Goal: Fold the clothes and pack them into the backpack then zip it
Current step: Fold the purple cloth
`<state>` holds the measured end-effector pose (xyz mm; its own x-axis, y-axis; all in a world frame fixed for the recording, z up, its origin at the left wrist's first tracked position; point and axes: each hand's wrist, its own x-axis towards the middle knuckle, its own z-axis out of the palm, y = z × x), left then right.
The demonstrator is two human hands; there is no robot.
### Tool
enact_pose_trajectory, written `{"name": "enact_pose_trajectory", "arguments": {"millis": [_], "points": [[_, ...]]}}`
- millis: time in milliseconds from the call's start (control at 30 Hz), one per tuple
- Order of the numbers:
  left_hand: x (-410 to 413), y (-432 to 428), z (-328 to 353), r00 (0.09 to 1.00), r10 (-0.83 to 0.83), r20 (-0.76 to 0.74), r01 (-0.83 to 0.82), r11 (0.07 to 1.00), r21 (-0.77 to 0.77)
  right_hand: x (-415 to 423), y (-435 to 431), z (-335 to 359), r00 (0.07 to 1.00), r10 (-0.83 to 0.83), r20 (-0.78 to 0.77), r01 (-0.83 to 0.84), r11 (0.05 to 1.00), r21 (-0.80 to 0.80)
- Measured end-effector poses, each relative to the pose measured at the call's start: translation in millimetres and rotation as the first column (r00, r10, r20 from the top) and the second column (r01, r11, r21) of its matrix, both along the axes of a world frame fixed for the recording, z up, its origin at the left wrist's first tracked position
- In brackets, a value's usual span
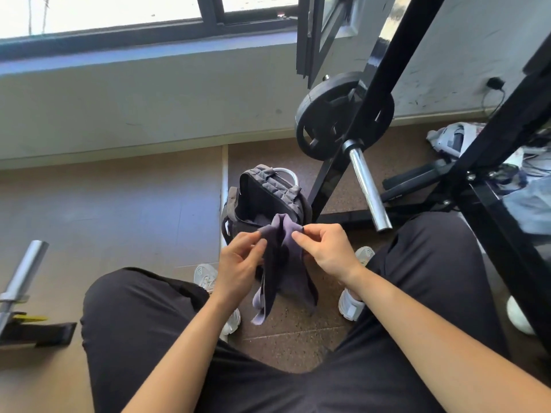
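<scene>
Mid-task: left hand [238, 263] and right hand [325, 248] fingers are pinching a purple garment [283, 263] at frame centre, still unfolded. Backpack [268, 198] is standing open just behind, some cloth inside; zipping pending.

A seated person is holding a purple-grey garment [281, 263] up between the knees — the left hand [238, 268] and right hand [326, 248] are each pinching its top edge, the rest hanging toward the floor [119, 204]. Just beyond it, a dark backpack [265, 198] is standing open (something grey is lying inside), beside a weight plate [343, 114] on a barbell.
</scene>
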<state>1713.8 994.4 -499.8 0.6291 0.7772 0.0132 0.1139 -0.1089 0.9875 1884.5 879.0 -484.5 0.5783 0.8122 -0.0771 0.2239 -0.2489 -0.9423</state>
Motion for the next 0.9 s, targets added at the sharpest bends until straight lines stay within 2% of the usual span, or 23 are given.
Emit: {"name": "enact_pose_trajectory", "arguments": {"millis": [167,433,567,800,900], "points": [[6,-11,-2,0.998,-0.062,-0.001,0.062,0.997,0.043,-12,1,-1,0.996,0.061,0.060,-0.061,0.998,0.004],[1,-10,3,1.000,0.025,-0.009,-0.025,0.999,0.045,-22,2,6,0.983,0.184,-0.008,-0.184,0.983,-0.002],[2,-15,20,1.000,0.000,0.022,0.000,1.000,-0.007,-22,3,6,0.969,0.243,0.037,-0.242,0.970,-0.010],[-1,-14,16,0.990,-0.127,0.064,0.129,0.991,-0.027,-19,3,1,0.971,0.226,0.074,-0.225,0.974,-0.019],[0,-12,14,0.994,-0.074,0.079,0.077,0.996,-0.036,-15,2,0,0.964,0.264,0.021,-0.264,0.964,0.003]]}}
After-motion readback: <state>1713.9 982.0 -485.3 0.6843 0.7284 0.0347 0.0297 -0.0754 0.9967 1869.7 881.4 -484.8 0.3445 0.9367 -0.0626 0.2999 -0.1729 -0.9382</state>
